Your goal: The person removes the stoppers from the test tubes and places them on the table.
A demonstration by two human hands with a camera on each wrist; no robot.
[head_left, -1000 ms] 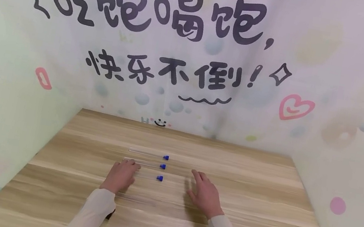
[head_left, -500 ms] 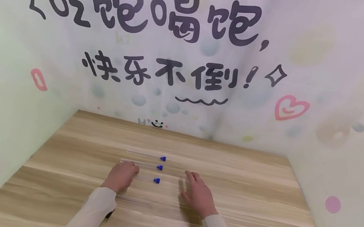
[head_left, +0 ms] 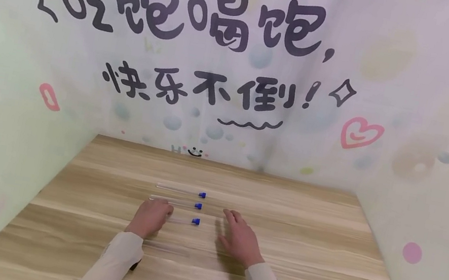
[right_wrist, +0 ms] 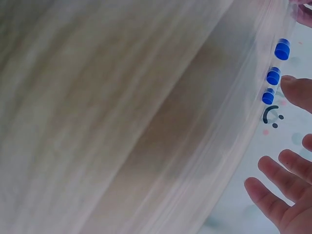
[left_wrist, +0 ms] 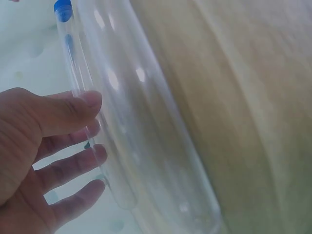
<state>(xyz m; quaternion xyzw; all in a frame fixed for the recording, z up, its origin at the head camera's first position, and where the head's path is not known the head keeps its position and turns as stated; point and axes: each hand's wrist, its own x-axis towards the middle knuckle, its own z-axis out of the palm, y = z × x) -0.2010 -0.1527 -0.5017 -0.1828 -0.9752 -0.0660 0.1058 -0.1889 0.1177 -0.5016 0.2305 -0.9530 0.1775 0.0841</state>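
Three clear test tubes with blue caps lie side by side on the table, caps to the right: a far tube (head_left: pixel 177 189), a middle tube (head_left: pixel 177 202) and a near tube (head_left: pixel 183 222). My left hand (head_left: pixel 150 217) pinches the near tube; the left wrist view shows the thumb and fingers on that capped tube (left_wrist: pixel 75 61). A larger-looking clear tube (left_wrist: pixel 151 112) lies close to that camera, its other end out of view. To the right of the caps, my right hand (head_left: pixel 242 239) hovers with fingers spread, holding nothing.
The wood-grain table (head_left: pixel 321 257) meets a printed back wall (head_left: pixel 225 135) and a side wall on each side. A faint clear strip (head_left: pixel 166 249) lies nearer to me than the capped tubes. Small black devices sit under both wrists.
My right hand has shifted slightly left toward the caps. My left hand stays at the near tube, whose capped end now lies slightly farther right of that hand. The head view has wavered a little.
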